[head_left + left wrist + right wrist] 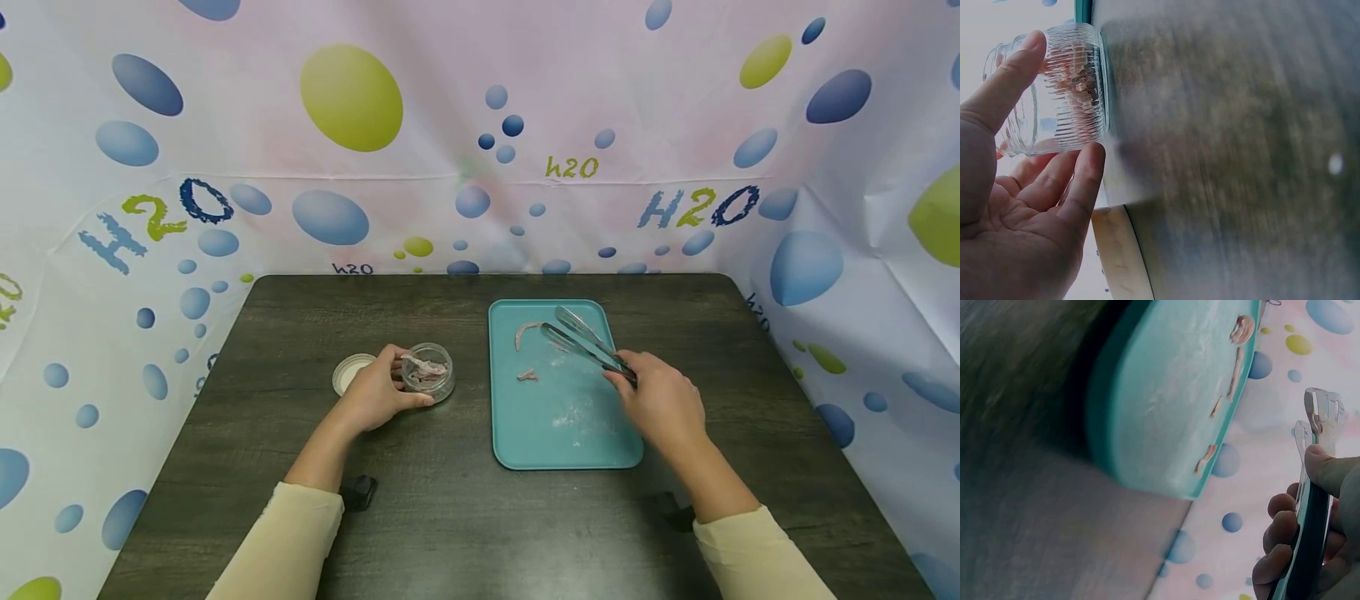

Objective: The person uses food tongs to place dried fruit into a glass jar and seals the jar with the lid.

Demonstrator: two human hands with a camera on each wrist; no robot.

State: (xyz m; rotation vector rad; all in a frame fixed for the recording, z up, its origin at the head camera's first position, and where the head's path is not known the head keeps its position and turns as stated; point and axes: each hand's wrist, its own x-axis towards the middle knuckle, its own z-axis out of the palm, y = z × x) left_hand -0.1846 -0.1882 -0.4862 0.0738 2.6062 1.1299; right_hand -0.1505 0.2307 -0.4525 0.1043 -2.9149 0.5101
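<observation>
My left hand [372, 395] grips a clear glass jar [447, 385] that stands upright without a lid, thumb on the near side and fingers around the far side. Pinkish, pale-dusted strips [426, 367] lie inside, one reaching up near the rim. In the left wrist view the ribbed wall of the jar [1075, 112] shows between thumb and fingers. My right hand [666, 402] holds metal tongs [581, 342] by their dark handles, the arms spread apart over the tray. On the turquoise tray [525, 433] are a curved strip [518, 337] and a small forked piece [528, 376].
A round lid [347, 372] lies just left of the jar, partly behind my left hand. White powder [572, 415] is smeared on the tray. The dark wooden table [435, 517] ends at a printed backdrop [420, 167].
</observation>
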